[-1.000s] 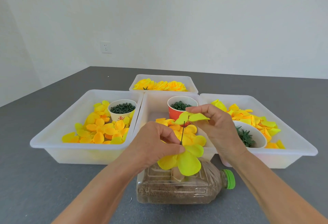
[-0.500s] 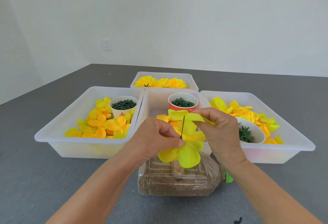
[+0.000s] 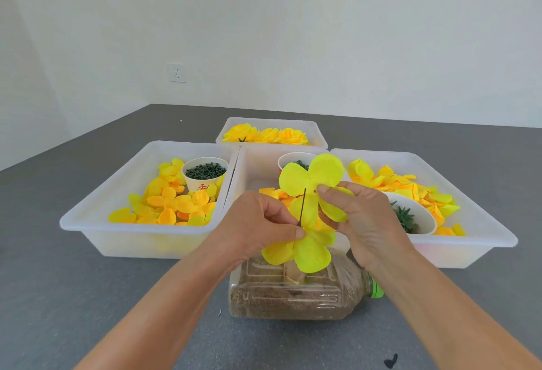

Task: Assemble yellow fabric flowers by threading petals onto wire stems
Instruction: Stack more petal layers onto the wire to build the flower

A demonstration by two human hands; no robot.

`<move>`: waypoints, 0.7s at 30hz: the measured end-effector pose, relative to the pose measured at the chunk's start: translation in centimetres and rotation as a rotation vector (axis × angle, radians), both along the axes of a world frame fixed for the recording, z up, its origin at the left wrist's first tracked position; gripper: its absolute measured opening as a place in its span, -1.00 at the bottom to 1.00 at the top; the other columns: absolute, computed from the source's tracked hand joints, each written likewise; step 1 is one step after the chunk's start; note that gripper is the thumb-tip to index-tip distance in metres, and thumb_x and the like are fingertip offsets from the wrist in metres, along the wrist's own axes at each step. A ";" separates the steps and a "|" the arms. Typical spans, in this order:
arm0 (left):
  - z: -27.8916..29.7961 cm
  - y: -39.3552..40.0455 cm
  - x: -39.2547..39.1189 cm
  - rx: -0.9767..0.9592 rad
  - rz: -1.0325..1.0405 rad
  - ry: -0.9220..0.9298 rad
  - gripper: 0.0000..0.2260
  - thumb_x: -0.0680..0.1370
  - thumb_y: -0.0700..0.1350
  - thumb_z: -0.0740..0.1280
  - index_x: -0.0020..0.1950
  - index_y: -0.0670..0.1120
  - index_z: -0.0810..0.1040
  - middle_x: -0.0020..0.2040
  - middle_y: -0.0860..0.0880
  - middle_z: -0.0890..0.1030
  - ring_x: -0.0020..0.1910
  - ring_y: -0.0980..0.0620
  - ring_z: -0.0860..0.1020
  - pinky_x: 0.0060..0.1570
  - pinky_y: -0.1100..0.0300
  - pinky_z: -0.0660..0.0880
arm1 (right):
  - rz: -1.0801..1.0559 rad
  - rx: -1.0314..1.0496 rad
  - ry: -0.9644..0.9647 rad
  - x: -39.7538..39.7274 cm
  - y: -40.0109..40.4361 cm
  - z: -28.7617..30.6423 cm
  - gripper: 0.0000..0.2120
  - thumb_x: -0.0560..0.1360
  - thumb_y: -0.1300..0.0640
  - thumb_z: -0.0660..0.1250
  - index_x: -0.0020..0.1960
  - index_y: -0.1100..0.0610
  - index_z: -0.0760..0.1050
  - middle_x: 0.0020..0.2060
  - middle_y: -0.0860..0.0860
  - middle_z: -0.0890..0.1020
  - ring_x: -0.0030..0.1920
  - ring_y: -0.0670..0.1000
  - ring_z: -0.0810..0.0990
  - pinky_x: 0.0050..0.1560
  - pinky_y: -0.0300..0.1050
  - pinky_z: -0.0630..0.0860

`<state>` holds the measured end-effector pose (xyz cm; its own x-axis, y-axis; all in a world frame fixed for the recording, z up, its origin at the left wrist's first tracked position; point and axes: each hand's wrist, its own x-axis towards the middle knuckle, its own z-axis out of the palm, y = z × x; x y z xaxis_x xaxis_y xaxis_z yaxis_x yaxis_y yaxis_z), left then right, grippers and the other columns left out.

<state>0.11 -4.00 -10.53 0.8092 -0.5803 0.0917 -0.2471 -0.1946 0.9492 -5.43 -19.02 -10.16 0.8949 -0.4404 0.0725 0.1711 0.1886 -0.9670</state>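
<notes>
Four white trays [image 3: 96, 223] sit on the grey surface [image 3: 58, 296] before me, one far, three side by side nearer, all holding yellow petals. A white wall with a socket [image 3: 178, 72] rises behind. My left hand [image 3: 255, 228] pinches the wire [image 3: 302, 208] with thumb and fingers, a petal layer [image 3: 305, 252] already sitting on it just below my thumb. My right hand [image 3: 363, 223] pinches a second layer [image 3: 311, 176], held against the wire's tip. Both hover above a bottle [image 3: 293, 296] lying on its side, green cap [image 3: 377, 290] to the right. A white cup [image 3: 199, 184] of dark green pieces stands in the left tray, a bowl [image 3: 422, 217] in the right one.
</notes>
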 end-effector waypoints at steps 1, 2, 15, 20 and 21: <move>0.0 0.0 0.0 -0.001 0.002 0.000 -0.87 0.33 -0.29 0.52 -0.35 -0.11 0.64 -0.36 -0.05 0.61 -0.35 0.12 0.52 -0.31 0.31 0.47 | 0.007 0.009 0.003 0.0 0.0 0.1 -0.86 0.39 0.28 0.41 -0.31 0.11 0.65 -0.34 0.04 0.69 -0.38 -0.04 0.65 -0.43 -0.20 0.53; 0.0 0.0 0.0 -0.002 0.003 0.001 -0.86 0.33 -0.29 0.52 -0.36 -0.10 0.64 -0.38 -0.03 0.61 -0.36 0.13 0.52 -0.32 0.32 0.47 | 0.017 0.015 0.004 -0.1 0.1 0.1 -0.86 0.39 0.28 0.40 -0.30 0.11 0.65 -0.34 0.05 0.69 -0.38 -0.04 0.65 -0.44 -0.20 0.53; 0.0 -0.1 0.1 0.006 0.005 0.001 -0.83 0.34 -0.30 0.51 -0.36 -0.07 0.63 -0.38 0.01 0.61 -0.37 0.15 0.53 -0.28 0.31 0.48 | 0.103 -0.201 -0.110 -0.8 1.5 1.1 -0.86 0.47 0.24 0.34 -0.04 0.14 0.66 -0.14 0.16 0.70 -0.10 0.18 0.67 -0.07 0.12 0.60; 0.0 0.0 0.0 0.007 0.013 -0.004 -0.84 0.34 -0.29 0.51 -0.35 -0.07 0.63 -0.37 -0.01 0.62 -0.35 0.12 0.53 -0.27 0.28 0.48 | 0.121 -0.356 -0.174 -1.1 1.6 1.2 -0.80 0.46 0.30 0.34 0.00 0.10 0.65 -0.09 0.04 0.71 -0.03 0.01 0.65 0.02 -0.03 0.57; 0.0 0.0 0.0 0.008 0.017 -0.006 -0.84 0.34 -0.29 0.51 -0.36 -0.07 0.63 -0.37 0.00 0.62 -0.35 0.12 0.53 -0.27 0.28 0.48 | 0.107 -0.427 -0.194 -1.2 1.5 1.2 -0.76 0.45 0.35 0.34 0.01 0.09 0.65 -0.05 0.04 0.70 0.03 0.00 0.64 0.08 -0.04 0.54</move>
<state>0.10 -4.01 -10.54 0.8185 -0.5671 0.0924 -0.2496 -0.2060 0.9462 -6.59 -17.51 -9.00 0.8856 -0.2405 0.3972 0.3577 -0.1921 -0.9139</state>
